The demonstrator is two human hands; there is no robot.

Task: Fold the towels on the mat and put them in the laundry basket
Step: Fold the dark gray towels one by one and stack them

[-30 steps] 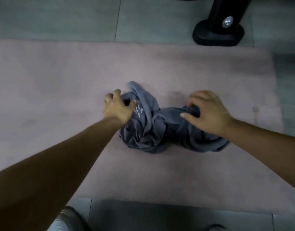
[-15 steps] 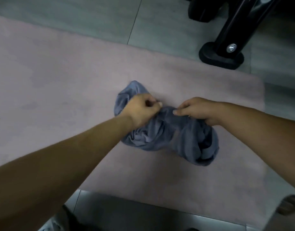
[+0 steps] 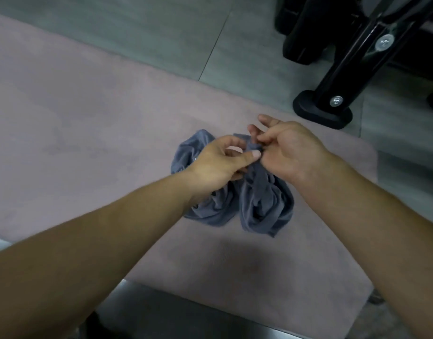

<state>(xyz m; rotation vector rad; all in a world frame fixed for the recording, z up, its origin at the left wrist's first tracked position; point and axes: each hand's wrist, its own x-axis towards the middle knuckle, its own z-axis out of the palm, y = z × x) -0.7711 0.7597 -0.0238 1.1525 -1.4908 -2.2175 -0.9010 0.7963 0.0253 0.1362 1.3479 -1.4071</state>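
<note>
**Entry 1: change.** 1 second ago your hands sat apart, 1 on each end of the crumpled towel. They have since drawn together over its far side. Your left hand (image 3: 218, 160) now pinches a raised tuft of cloth between thumb and fingers. Your right hand (image 3: 291, 150) pinches the same tuft from the other side with thumb and forefinger, its remaining fingers spread and lifted clear. The 2 hands almost touch.

**Entry 2: meaning for the task.** You appear to be hunting for an edge or corner to open the cloth out. No fold is made yet, so the task looks to be at an early stage. The laundry basket is not in view.

**Entry 3: towel (image 3: 264, 206).** 1 item, slate blue-grey, soft and limp, with a fine, slightly ribbed face. It is bunched into 2 drooping lobes with deep creases. It lies in the right half of the mat, closer to the far right corner than to the near edge.

**Entry 4: mat (image 3: 88, 133).** Dusty pink, short matte nap, flat, with rounded corners.

**Entry 5: floor (image 3: 161, 33).** Grey-green tiles, smooth, with thin joints.

**Entry 6: stand foot (image 3: 320, 111).** Glossy black and rounded, fixed with silver bolts, just beyond the mat's far right corner.
</note>
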